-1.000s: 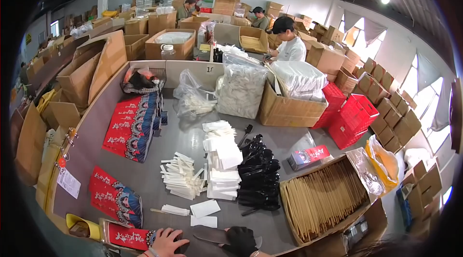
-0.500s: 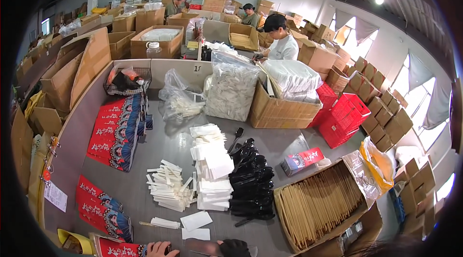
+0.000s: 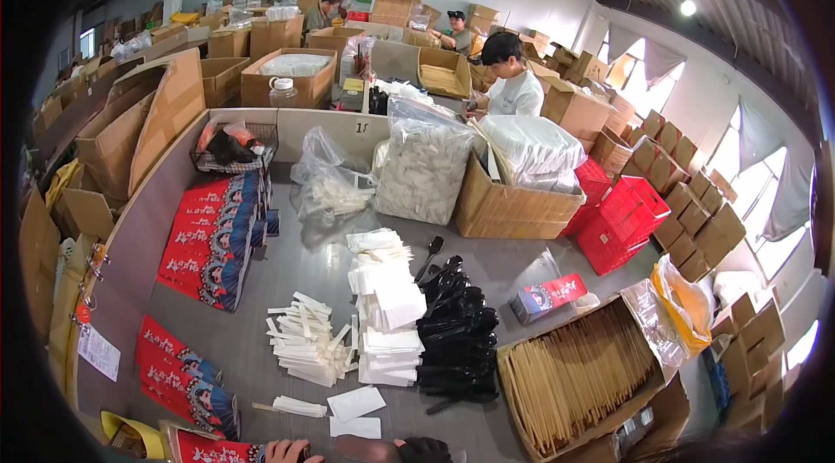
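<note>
My left hand [image 3: 290, 452] is at the lower edge, its fingers curled beside the right end of a red and blue printed packet [image 3: 209, 449]; what they grip is hidden. My right hand [image 3: 423, 451], in a black glove, is also cut off by the lower edge, with its fingers closed. A blurred brown rounded shape [image 3: 370, 448] lies between the hands; its kind is unclear. Just beyond are two white paper pieces [image 3: 357, 403] and a small row of narrow white paper-wrapped sticks [image 3: 300, 406]. Farther up lie white paper packets [image 3: 389, 315], loose wrapped sticks [image 3: 309, 341] and black plastic spoons [image 3: 459, 324].
Red printed packets [image 3: 196, 241] line the left partition. A carton of wooden chopsticks [image 3: 578, 376] stands at right, near a red box [image 3: 550, 296]. Clear bags [image 3: 422, 163], a carton [image 3: 513, 206] and red crates [image 3: 631, 206] sit farther back. Co-workers [image 3: 513, 85] are beyond the partition.
The whole view has shifted slightly, so the table's things sit a little lower and to the right. Both hands now show less above the lower edge.
</note>
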Demonstrator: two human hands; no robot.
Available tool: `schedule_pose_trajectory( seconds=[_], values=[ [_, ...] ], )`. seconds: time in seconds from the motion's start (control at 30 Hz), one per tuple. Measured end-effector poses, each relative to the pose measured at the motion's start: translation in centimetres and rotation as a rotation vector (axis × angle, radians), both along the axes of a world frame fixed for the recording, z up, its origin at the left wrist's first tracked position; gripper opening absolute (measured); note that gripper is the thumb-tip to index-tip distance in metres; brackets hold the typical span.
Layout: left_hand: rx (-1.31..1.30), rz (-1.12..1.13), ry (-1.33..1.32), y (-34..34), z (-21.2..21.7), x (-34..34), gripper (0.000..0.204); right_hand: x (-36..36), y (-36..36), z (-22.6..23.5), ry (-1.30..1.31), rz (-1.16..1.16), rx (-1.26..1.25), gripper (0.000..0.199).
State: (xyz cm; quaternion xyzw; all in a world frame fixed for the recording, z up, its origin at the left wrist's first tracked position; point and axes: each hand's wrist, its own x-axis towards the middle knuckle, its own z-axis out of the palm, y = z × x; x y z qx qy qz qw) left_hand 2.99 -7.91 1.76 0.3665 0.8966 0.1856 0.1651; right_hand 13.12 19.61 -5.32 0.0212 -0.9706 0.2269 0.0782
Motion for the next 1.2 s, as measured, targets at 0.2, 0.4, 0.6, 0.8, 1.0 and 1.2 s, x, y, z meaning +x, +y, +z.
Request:
schedule_pose_trajectory(
  seconds=[0.2,0.4,0.6,0.8,1.0,1.2],
  values=[
    [0.030,-0.006,0.001,-0.2,-0.1,-0.1,0.049,0.4,-0.2,-0.2,-0.047,-0.018,-0.015,0.074],
    [-0.005,-0.021,-0.041,0.0,0.8,-0.9,0.047,-0.3,-0.3,-0.7,0.035,-0.018,0.033,0.071],
    [0.059,-0.004,0.000,-0.1,-0.8,-0.9,0.046,-1.0,-0.2,1.2,0.007,-0.040,0.031,0.065],
    [0.097,0.014,0.065,-0.1,-1.5,-0.8,0.045,-0.6,-0.2,0.7,-0.102,-0.070,-0.040,0.072],
    [0.140,0.023,0.090,-0.4,-3.0,-0.6,0.045,-0.1,0.6,-0.4,-0.178,-0.032,0.036,0.073],
    [0.140,0.014,0.083,-0.6,-3.2,-0.6,0.045,-0.2,0.5,-0.2,-0.271,-0.038,0.091,0.074]
  ],
)
